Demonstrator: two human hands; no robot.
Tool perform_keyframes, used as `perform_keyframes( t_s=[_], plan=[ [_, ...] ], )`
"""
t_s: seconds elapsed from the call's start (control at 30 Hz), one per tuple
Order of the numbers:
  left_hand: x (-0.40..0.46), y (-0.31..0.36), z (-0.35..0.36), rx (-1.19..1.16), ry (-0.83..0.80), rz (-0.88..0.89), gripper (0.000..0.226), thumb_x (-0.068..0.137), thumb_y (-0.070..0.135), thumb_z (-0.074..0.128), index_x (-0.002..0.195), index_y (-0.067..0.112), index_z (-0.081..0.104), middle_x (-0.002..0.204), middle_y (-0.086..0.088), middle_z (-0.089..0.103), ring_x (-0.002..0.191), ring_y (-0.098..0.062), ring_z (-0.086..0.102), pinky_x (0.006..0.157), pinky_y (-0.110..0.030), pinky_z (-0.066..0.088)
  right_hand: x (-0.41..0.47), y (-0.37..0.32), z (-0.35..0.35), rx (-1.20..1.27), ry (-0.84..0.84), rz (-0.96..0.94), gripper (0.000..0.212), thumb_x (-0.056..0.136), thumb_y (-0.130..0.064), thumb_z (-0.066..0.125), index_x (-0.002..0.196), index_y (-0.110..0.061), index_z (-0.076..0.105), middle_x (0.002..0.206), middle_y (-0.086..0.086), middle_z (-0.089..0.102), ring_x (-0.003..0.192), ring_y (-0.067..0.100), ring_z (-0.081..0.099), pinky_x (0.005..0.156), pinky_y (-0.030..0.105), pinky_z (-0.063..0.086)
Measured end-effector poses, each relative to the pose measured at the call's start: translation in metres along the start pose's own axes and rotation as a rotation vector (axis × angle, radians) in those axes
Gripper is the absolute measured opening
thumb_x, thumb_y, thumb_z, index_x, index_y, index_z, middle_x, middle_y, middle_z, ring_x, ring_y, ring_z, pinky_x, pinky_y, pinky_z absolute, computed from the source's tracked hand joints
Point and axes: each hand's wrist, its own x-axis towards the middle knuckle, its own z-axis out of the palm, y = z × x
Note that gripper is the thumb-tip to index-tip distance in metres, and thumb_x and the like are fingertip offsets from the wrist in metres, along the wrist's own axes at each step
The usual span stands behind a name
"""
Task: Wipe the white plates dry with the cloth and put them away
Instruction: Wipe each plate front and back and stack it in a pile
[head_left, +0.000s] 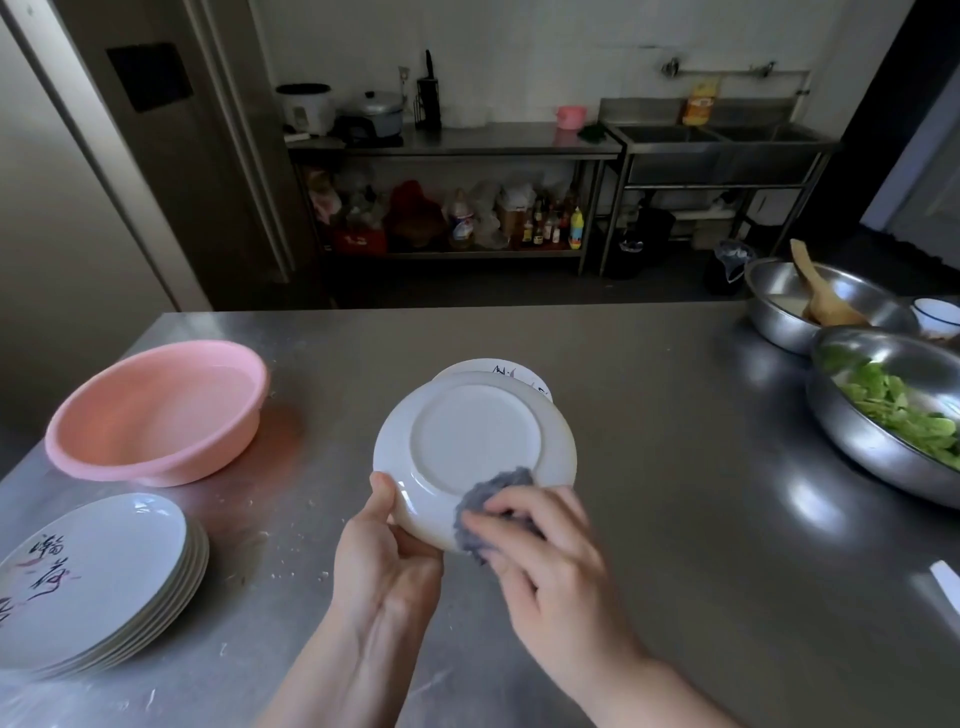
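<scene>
Plate drying is under way over the middle of the worktop: its underside is rubbed with a cloth pinched in the right hand, its rim gripped by the left hand, while a stack of plates waits at the left edge.

We hold a plate above the middle of the counter, underside toward us, left hand at its near-left rim, right hand pressing a cloth on its near edge. Another plate lies behind it. A stack sits near left, a basin behind that. Two bowls stand far right.
</scene>
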Motion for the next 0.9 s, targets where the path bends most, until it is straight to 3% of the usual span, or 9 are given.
perform_keyframes(
  t_s=[0.07,0.13,0.2,0.27,0.47,0.63,0.8,0.9],
  plan=[
    [-0.003,0.000,0.000,0.005,-0.014,-0.016,0.036,0.099,0.028,0.053,0.119,-0.001,0.060,0.114,-0.013,0.069,0.109,-0.023,0.064,0.100,-0.041,0.047,0.000,0.000,-0.001,0.017,-0.029,-0.032,0.033,0.078,0.000,0.068,0.104,-0.019,0.072,0.103,-0.007,0.060,0.088,0.015,0.052,0.080,0.024,0.048],
    [-0.005,0.002,0.000,-0.006,0.020,0.021,0.026,0.097,0.022,0.056,0.113,0.002,0.062,0.100,-0.005,0.072,0.094,-0.013,0.069,0.090,-0.032,0.053,0.006,0.010,-0.009,0.045,0.082,0.098,0.031,0.077,-0.001,0.068,0.103,-0.018,0.074,0.102,-0.008,0.061,0.092,0.012,0.053,0.084,0.015,0.044],
    [-0.005,0.003,0.000,-0.011,0.030,0.045,0.016,0.096,0.018,0.058,0.102,0.006,0.065,0.080,0.001,0.074,0.072,-0.005,0.071,0.066,-0.023,0.058,0.014,0.019,-0.017,0.044,0.176,0.199,0.029,0.078,-0.002,0.066,0.102,-0.015,0.075,0.100,-0.005,0.062,0.096,0.010,0.054,0.086,0.007,0.039],
    [-0.007,0.002,-0.001,-0.002,0.008,0.066,0.014,0.097,0.019,0.057,0.096,0.007,0.064,0.071,0.003,0.074,0.062,-0.005,0.071,0.050,-0.023,0.055,0.014,0.020,-0.017,0.007,0.158,0.155,0.029,0.078,0.000,0.066,0.102,-0.013,0.075,0.100,-0.003,0.063,0.095,0.011,0.054,0.086,0.010,0.041],
    [-0.011,-0.021,-0.005,0.081,-0.162,0.088,0.039,0.103,0.029,0.040,0.103,-0.005,0.060,0.084,-0.024,0.071,0.066,-0.030,0.072,0.050,-0.029,0.056,0.007,-0.001,0.006,0.002,-0.039,-0.030,0.026,0.083,-0.003,0.064,0.105,-0.015,0.074,0.101,-0.002,0.063,0.089,0.018,0.054,0.080,0.026,0.048],
    [-0.011,-0.028,-0.006,0.006,-0.218,0.099,0.030,0.104,0.021,0.040,0.096,-0.001,0.057,0.066,-0.013,0.067,0.055,-0.017,0.068,0.048,-0.018,0.052,0.031,-0.018,0.010,0.054,-0.136,-0.011,0.024,0.085,-0.012,0.054,0.096,-0.016,0.075,0.094,-0.002,0.064,0.088,0.017,0.052,0.079,0.026,0.046],
    [-0.008,-0.022,-0.008,0.079,-0.183,0.072,0.032,0.102,0.026,0.043,0.108,-0.001,0.059,0.078,-0.019,0.069,0.062,-0.023,0.070,0.051,-0.021,0.054,0.024,-0.009,0.002,-0.005,-0.156,-0.127,0.025,0.087,-0.009,0.054,0.101,-0.017,0.074,0.099,-0.006,0.066,0.086,0.021,0.056,0.075,0.033,0.050],
    [-0.010,-0.018,-0.007,0.106,-0.134,0.069,0.037,0.102,0.029,0.045,0.110,-0.004,0.058,0.081,-0.020,0.072,0.062,-0.025,0.072,0.047,-0.024,0.054,0.008,0.003,-0.003,-0.014,-0.064,-0.181,0.022,0.089,-0.005,0.057,0.100,-0.014,0.073,0.103,-0.005,0.065,0.086,0.022,0.057,0.074,0.035,0.051]
  ],
)
